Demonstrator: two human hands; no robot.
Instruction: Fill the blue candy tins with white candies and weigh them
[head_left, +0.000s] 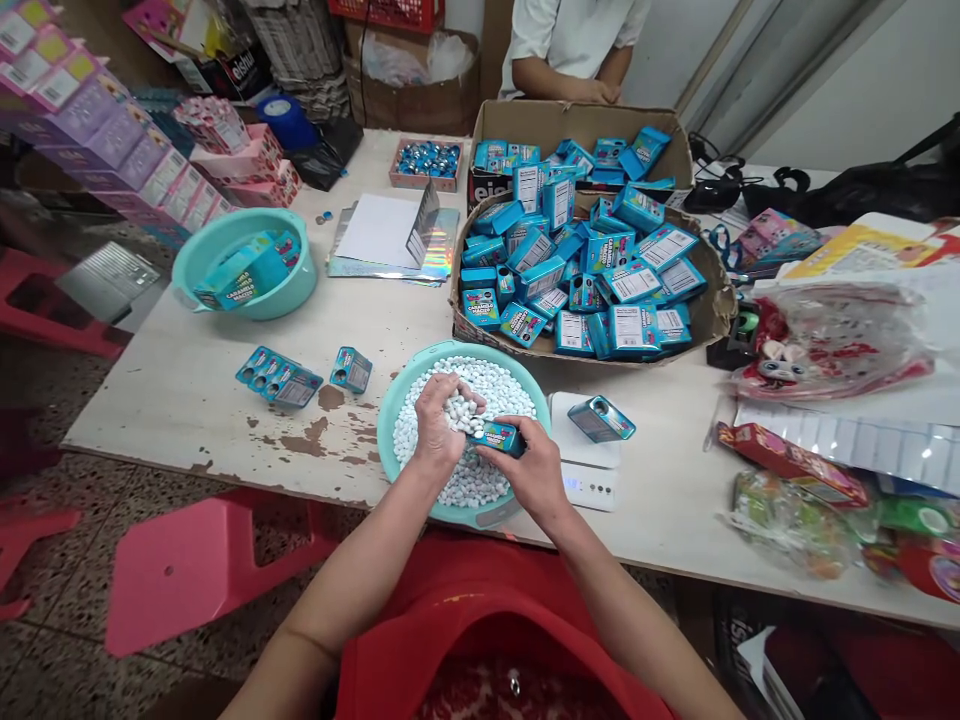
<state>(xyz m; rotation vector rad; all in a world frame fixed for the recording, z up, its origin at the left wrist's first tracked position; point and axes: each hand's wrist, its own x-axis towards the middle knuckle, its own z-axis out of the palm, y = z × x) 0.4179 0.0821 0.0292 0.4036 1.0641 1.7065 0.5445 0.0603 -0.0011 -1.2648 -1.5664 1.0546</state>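
Over a turquoise basin [388,455] heaped with small white candies [480,490], my left hand [441,425] is cupped around a handful of the candies. My right hand [534,470] grips a small blue candy box [498,436], tilted so that one end meets the candies in my left palm. Another blue box [601,418] lies on a white digital scale [592,485] just right of the basin. To the basin's left sit a single box [351,370] and a group of boxes [279,378] side by side, with round dark openings showing.
Behind the basin stands a cardboard box [716,310] piled with blue boxes, and a second carton [577,115] behind it. A turquoise tub [289,300] is at left, plastic bags [840,340] at right. A person in a white shirt [577,40] is across the table.
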